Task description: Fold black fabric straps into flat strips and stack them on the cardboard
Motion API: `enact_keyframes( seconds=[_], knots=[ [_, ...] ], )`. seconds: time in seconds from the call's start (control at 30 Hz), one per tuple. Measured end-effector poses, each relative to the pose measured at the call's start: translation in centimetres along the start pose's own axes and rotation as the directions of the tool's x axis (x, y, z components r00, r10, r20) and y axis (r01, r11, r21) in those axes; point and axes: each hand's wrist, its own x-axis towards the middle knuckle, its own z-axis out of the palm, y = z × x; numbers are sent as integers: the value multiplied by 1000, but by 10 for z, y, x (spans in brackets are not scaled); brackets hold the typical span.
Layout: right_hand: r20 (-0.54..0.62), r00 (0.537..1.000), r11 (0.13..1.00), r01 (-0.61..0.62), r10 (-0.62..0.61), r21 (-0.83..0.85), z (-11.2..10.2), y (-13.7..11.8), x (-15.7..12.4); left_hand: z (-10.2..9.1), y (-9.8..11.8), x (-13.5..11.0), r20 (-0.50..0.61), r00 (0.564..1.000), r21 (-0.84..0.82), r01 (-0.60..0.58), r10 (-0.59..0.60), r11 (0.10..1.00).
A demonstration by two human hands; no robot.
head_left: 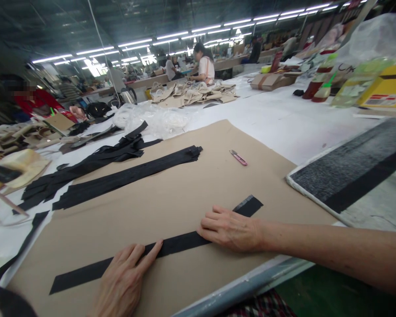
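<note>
A long black strap (86, 273) lies flat across a brown cardboard sheet (171, 193) close to the table's front edge. My left hand (125, 277) rests flat on the strap's middle, fingers stretched out and pointing right. My right hand (231, 229) presses down on the strap farther right, fingers flat and held together. The strap's right end (249, 205) pokes out beyond that hand. A stack of black straps (125, 176) lies farther back on the cardboard.
Pink thread snips (238, 157) lie on the cardboard at the back right. A dark grey board (350, 171) sits to the right, loose black straps (86, 165) and clear plastic (152, 116) to the back left. Bottles (320, 79), boxes and other workers are beyond.
</note>
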Motion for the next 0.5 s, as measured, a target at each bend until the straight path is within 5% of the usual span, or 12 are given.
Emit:
enact_keyframes(
  seconds=[0.3, 0.4, 0.5],
  knots=[
    [10, 1000, 999, -1, 1, 34, -2, 0, 0, -9, -32, -36, -157, 983, 116, 115, -96, 987],
    [11, 1000, 1000, 3, -3, 14, -2, -1, 0, -14, -7, -11, -199, 967, 43, 172, -160, 984],
    [10, 1000, 1000, -4, 4, -12, -2, -1, 0, -10, 33, 28, -206, 973, -112, 85, -107, 990]
  ],
)
